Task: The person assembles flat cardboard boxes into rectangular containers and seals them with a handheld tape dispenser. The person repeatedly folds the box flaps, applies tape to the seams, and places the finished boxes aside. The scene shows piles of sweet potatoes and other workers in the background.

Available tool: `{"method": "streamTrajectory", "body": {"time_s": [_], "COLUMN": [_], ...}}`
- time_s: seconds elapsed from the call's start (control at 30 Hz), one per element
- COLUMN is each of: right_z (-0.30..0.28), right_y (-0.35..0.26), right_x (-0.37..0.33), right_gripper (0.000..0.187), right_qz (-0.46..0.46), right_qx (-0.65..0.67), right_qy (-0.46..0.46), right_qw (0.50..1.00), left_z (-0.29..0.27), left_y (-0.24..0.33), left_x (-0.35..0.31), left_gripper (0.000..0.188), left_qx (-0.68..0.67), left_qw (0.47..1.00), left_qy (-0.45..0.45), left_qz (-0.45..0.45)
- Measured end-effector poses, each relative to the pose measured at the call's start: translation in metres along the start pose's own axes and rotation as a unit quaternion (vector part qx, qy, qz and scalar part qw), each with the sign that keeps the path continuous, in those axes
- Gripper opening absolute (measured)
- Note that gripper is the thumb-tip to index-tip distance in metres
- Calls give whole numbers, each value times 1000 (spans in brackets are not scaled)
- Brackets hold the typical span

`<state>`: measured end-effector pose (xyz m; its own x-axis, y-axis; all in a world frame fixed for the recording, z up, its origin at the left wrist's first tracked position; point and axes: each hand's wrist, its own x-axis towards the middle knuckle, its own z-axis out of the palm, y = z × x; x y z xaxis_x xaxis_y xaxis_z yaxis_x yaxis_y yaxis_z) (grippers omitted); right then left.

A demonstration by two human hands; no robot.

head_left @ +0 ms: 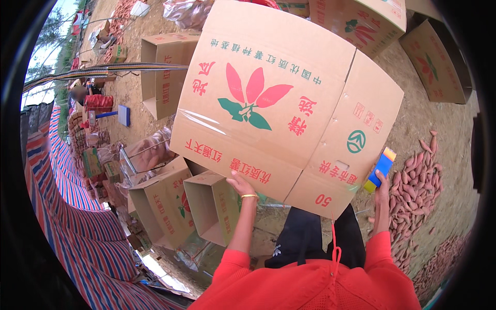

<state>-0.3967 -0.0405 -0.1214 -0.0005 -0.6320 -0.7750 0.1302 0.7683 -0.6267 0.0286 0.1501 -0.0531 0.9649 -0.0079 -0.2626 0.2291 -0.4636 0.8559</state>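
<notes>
So we're holding a big cardboard box point(289, 103) up in front of us, taped bottom facing the camera, with a red-and-green plant picture and red lettering printed on it. Our left hand point(240, 185) is gripping its lower edge, fingers curling over the cardboard, a gold bangle point(249, 196) sitting on that wrist. Our right hand point(381, 192) is propping up the box's lower right corner while also clutching a blue and yellow tape dispenser point(380, 169), so that grip is closed around the tool. At least we think it's a tape dispenser, the fisheye edge is making it small and a bit hard to read.

Below left of the box, two more open cartons point(181, 206) are lying on their sides on the dirt, just beside each other. Another open carton point(165, 72) is standing further back. Off to our right, a heap of reddish sweet potatoes point(416, 191) is spreading across the ground point(444, 124). A striped red-white-blue tarp point(77, 217) is running along our left side. We're wearing red sleeves point(235, 266).
</notes>
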Motion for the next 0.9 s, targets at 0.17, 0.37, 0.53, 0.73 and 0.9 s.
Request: {"method": "streamTrajectory", "body": {"time_s": [0.17, 0.37, 0.53, 0.73, 0.9], "right_z": [-6, 4, 12, 29, 36], "right_y": [-32, -52, -63, -70, -71], "right_x": [-2, -14, -24, -32, -42], "right_gripper": [47, 55, 58, 57, 54], "right_qz": [-23, -8, -63, -60, -65], "right_qx": [22, -4, -25, -32, -25], "right_qy": [-24, -9, 25, 22, 29], "right_qw": [999, 1000, 997, 997, 997], "left_z": [-1, -10, 14, 65, 96], "left_y": [0, 0, 7, 75, 56], "left_x": [3, 11, 43, 174, 167], "left_gripper": [67, 70, 69, 70, 76], "left_qx": [-17, -3, 222, 365, 406], "left_qw": [999, 991, 972, 857, 832], "left_qy": [12, -46, 25, 20, -3], "left_qz": [-26, -124, 71, 364, 378]}}
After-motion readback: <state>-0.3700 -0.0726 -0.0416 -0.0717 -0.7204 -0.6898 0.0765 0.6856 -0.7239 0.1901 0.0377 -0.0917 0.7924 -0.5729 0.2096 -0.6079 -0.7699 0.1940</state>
